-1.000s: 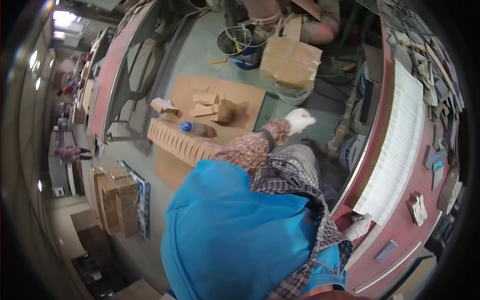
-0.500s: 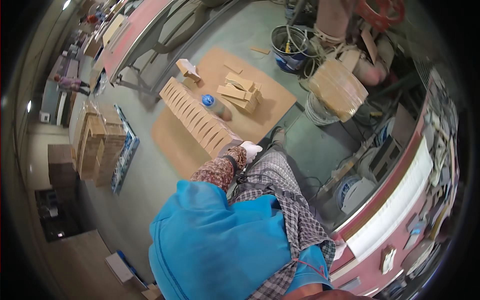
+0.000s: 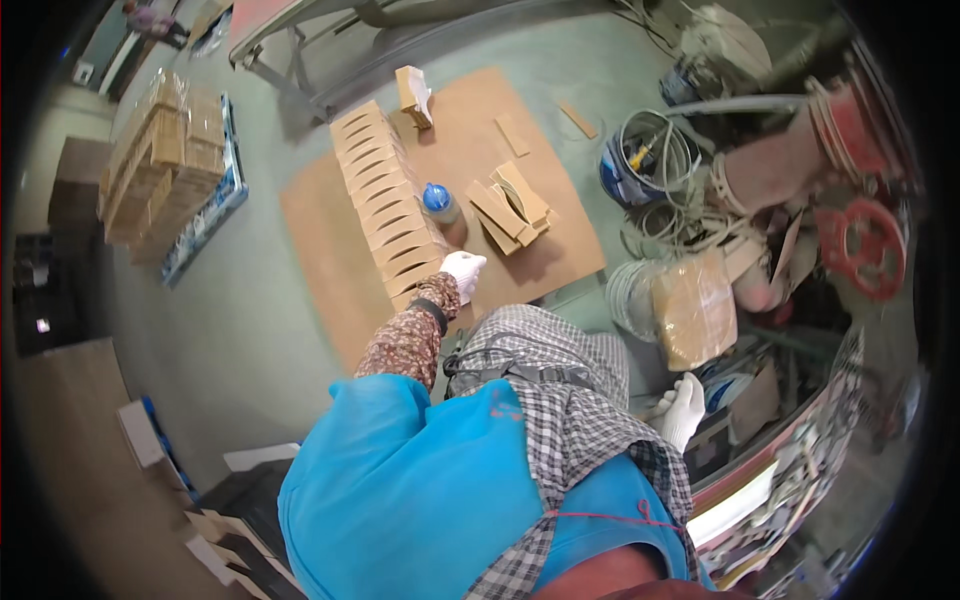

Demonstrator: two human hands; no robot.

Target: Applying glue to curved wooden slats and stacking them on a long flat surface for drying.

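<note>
My left hand (image 3: 463, 272), in a white glove, is closed at the near end of a long row of tan wood-coloured pieces (image 3: 383, 205) with curved cut-outs. Whether it grips anything is hidden. Beside the row stands a clear bottle with a blue cap (image 3: 437, 197). A loose stack of similar flat pieces (image 3: 510, 208) lies to the right, and another tan piece with white on its side (image 3: 413, 97) stands beyond the row. All rest on a brown sheet (image 3: 320, 215) on the floor. My right hand (image 3: 683, 412), also gloved, hangs at my right side, fingers extended, holding nothing visible.
At right are a bucket with coiled hose (image 3: 640, 160), a plastic-wrapped package (image 3: 695, 310) and a red handwheel (image 3: 865, 248). Wrapped boxes (image 3: 165, 165) sit on a blue pallet at left. A metal-legged table (image 3: 270, 60) stands ahead. Thin strips lie near the stack.
The view has turned, so the row appears steeper and the pallet higher up. My right hand now shows more fully. My left hand stays by the row's near end.
</note>
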